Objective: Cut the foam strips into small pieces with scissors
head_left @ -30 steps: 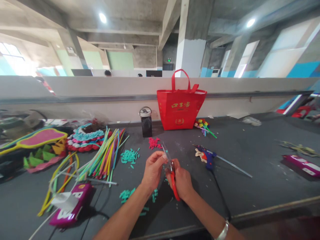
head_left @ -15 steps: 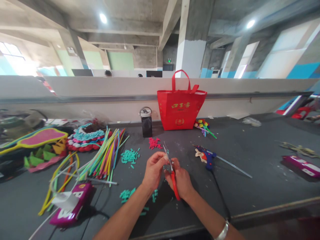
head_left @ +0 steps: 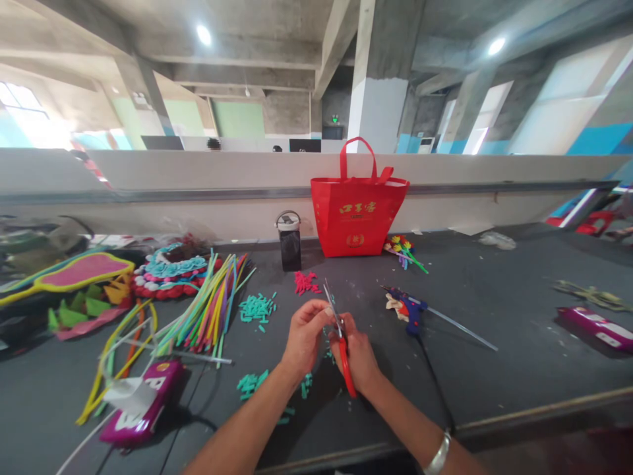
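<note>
My right hand (head_left: 359,356) grips a pair of scissors (head_left: 345,359) with red handles, the narrow blades pointing up and away from me. Close beside the blades, my left hand (head_left: 307,333) is closed in a pinch of thumb and fingertips. Whatever it pinches is too small to make out. Short teal cut pieces (head_left: 257,308) lie in a pile left of my hands. A second teal pile (head_left: 252,384) is partly covered by my left forearm. Beyond my hands is a small heap of pink-red pieces (head_left: 306,283).
Pipe cleaners (head_left: 217,303) lie fanned at left, near a purple tissue pack (head_left: 143,406). A blue glue gun (head_left: 414,316) with its cord rests at right. Behind stand a black bottle (head_left: 290,244) and a red bag (head_left: 359,218). Another purple pack (head_left: 596,328) sits far right.
My right thumb has shifted slightly at the scissors, showing more teal bits beneath. Both hands stay in nearly the same place, and the things on the table have not moved.
</note>
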`<state>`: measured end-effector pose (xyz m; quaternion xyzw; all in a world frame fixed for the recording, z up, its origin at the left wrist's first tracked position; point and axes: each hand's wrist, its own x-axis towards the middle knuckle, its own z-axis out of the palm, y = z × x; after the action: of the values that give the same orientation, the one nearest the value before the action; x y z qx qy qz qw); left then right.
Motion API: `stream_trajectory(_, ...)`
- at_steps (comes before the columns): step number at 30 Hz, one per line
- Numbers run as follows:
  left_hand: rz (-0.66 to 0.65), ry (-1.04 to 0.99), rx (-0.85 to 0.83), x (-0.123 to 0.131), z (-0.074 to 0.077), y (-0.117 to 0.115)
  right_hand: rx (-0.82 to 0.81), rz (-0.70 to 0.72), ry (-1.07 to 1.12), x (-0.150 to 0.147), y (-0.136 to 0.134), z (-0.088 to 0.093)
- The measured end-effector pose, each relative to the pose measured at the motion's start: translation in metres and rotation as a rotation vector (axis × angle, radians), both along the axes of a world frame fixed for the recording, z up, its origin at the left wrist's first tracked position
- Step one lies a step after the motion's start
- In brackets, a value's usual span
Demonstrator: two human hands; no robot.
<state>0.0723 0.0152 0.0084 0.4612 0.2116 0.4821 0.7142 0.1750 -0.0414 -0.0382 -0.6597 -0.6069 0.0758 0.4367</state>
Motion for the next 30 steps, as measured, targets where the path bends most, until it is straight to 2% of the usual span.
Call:
stream_trajectory(9,0.000,0.017,0.029,0.000,-0.005,0.001,0.008,0.013,-0.069,0.002,0.001,0.001)
stream_trajectory(17,-0.002,0.004,0.002,0.001,-0.003,0.000,-0.005,0.037,0.097,0.002,-0.001,0.004)
stream_trajectory(22,-0.008,-0.014,-0.011,0.001,-0.002,0.001,0.066,0.028,0.097,0.003,-0.002,0.001)
stream_trajectory(26,-0.101,-0.041,-0.055,-0.001,0.000,0.006,0.158,-0.045,0.152,0.007,-0.002,0.002)
stream_trajectory(30,-0.235,0.010,-0.121,-0.002,-0.003,0.010,0.258,-0.061,0.147,0.012,-0.003,0.004)
